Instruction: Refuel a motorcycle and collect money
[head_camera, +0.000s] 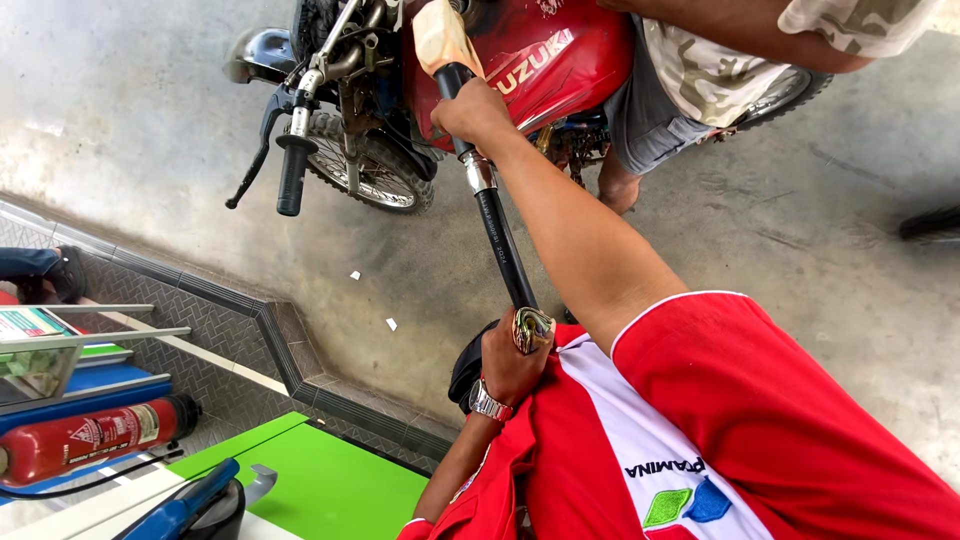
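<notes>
The fuel nozzle (447, 62) is being gripped by the right hand (475, 112), fingers wrapped around its handle, at the red motorcycle tank (560, 55). The black hose (503, 245) is being held lower down by the left hand (515, 355), fingers closed around it, near the red shirt (760, 430)

the ground here is pale, stained concrete floor (830, 230), bright under daylight, with small white scraps lying on it. a raised kerb (240, 325) of dark patterned tiles angles across it. on the island sits a green panel (330, 480), and a red fire extinguisher (90, 440) lies on its side by a blue frame (90, 385).
</notes>
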